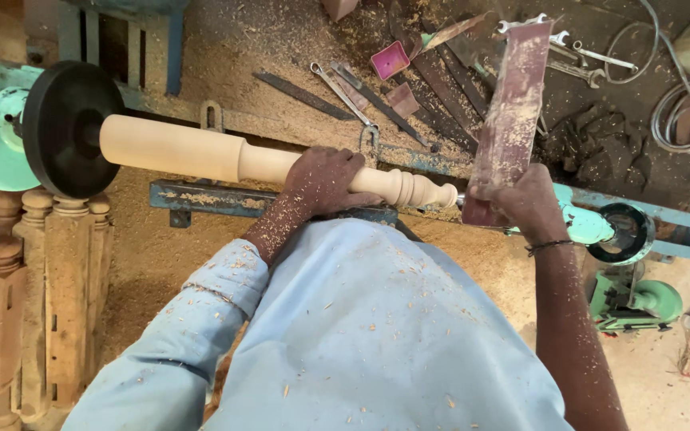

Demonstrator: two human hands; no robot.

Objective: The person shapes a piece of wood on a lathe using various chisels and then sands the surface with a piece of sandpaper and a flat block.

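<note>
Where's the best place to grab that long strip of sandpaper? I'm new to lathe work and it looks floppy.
Take the sandpaper strip at its near, lower end, coming from below, as the right hand does. It is long, flat and stands nearly upright, so a pinch across the end leaves the dusty face free beside the turned spindle.

No packages, labels, signs or screens appear anywhere in your view: none on the lathe, among the tools on the sawdust-covered surface behind it, or near the turned posts stacked at your left.
</note>
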